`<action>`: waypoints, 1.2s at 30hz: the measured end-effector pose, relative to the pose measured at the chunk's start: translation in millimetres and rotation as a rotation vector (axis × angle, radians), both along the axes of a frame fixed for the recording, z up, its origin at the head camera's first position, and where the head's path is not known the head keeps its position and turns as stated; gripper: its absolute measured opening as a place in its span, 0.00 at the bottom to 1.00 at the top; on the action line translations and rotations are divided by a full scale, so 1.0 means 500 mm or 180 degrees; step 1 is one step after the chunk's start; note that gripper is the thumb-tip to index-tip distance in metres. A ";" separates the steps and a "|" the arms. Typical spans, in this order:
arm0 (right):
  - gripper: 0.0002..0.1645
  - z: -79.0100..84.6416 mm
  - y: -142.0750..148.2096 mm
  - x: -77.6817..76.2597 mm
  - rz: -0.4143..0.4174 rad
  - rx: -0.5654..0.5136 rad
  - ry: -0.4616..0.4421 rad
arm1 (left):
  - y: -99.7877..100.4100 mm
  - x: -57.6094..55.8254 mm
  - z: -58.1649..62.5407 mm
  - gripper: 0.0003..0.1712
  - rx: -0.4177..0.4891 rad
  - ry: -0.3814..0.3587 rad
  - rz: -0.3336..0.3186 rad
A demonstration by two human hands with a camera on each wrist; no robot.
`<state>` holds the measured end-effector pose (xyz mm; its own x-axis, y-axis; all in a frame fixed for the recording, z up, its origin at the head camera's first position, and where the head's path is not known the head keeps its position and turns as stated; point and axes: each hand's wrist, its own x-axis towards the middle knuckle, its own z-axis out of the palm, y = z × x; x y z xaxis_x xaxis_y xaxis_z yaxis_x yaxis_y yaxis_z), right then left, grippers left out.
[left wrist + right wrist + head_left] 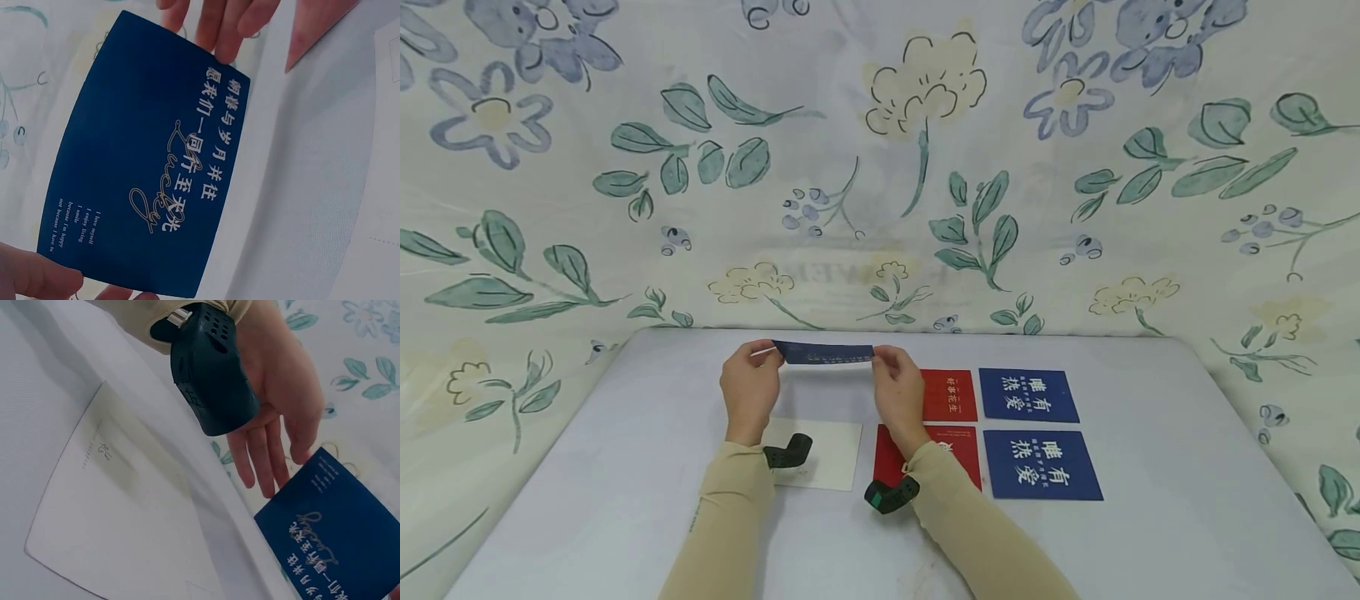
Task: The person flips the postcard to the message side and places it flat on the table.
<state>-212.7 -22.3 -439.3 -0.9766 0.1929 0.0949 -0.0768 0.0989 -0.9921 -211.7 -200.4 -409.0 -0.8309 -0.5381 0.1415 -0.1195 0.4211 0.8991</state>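
A dark blue card (823, 353) with white lettering and gold script is stretched between both hands above the far part of the table. My left hand (752, 387) pinches one short end and my right hand (900, 396) pinches the other. The left wrist view shows the printed face of the blue card (137, 150), slightly bowed, with left-hand fingers (44, 275) at the bottom and right-hand fingers (219, 28) at the top. In the right wrist view the left hand (281, 394) holds a corner of it. Below lies a cream-white card (831, 454), partly covered by the left wrist.
Two red cards, one farther (953, 396) and one nearer (891, 457), lie by the right forearm, which partly covers the nearer one. Right of them are two blue cards, one farther (1015, 408) and one nearer (1043, 487). A flowered cloth (850, 275) hangs behind the white table (1165, 433).
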 end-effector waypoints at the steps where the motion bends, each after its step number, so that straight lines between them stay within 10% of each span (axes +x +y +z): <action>1: 0.11 0.000 0.001 -0.001 -0.0008 -0.0023 -0.0012 | -0.001 -0.001 -0.001 0.14 0.0000 0.0002 -0.0005; 8: 0.10 -0.002 0.007 -0.002 0.0010 -0.0179 -0.0106 | -0.011 -0.014 -0.016 0.12 0.0066 0.0062 0.0024; 17: 0.10 -0.006 0.010 -0.005 0.0011 -0.0242 -0.0095 | -0.088 -0.105 -0.168 0.14 0.0046 0.0163 0.0040; 29: 0.09 -0.003 0.013 -0.006 -0.0011 -0.0214 -0.0287 | -0.094 -0.108 -0.168 0.15 0.0327 0.0188 -0.0017; 36: 0.11 -0.004 0.014 -0.007 -0.0039 -0.0221 -0.0333 | -0.047 -0.027 -0.041 0.19 0.0778 0.0046 -0.0276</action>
